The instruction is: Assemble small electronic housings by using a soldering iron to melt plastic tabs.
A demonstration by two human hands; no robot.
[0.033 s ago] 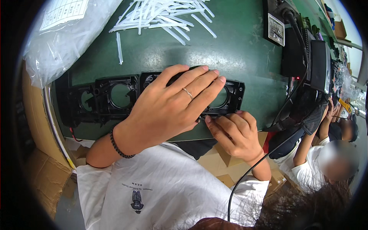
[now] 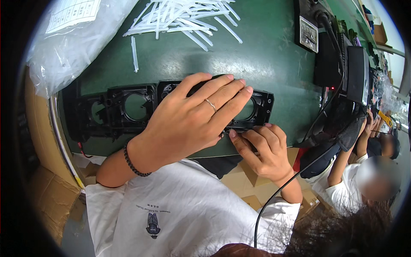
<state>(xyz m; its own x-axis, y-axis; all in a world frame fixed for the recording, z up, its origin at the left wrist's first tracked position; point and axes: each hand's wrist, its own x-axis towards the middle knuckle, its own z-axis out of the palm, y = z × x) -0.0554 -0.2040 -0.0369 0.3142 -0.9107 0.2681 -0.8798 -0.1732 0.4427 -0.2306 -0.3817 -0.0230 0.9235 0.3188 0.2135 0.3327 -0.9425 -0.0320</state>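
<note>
Bright even light, sharp centre, bowed dark rim

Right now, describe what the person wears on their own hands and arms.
The left hand has a thin silver ring on one finger and a dark beaded bracelet at the wrist. The right hand is bare, with no jewellery visible. Both forearms are uncovered below short white T-shirt sleeves.

The left hand (image 2: 188, 122) lies flat on top of the long plastic frame (image 2: 128, 107), which runs left and right of it along the table's (image 2: 265, 55) near edge. The right hand (image 2: 263, 150) touches the frame's near edge, just right of the left hand. Behind both hands lies a heap of plastic strips (image 2: 184, 17); a plastic bag (image 2: 68, 43) lies far left, and power units (image 2: 342, 64) stand far right.
</note>
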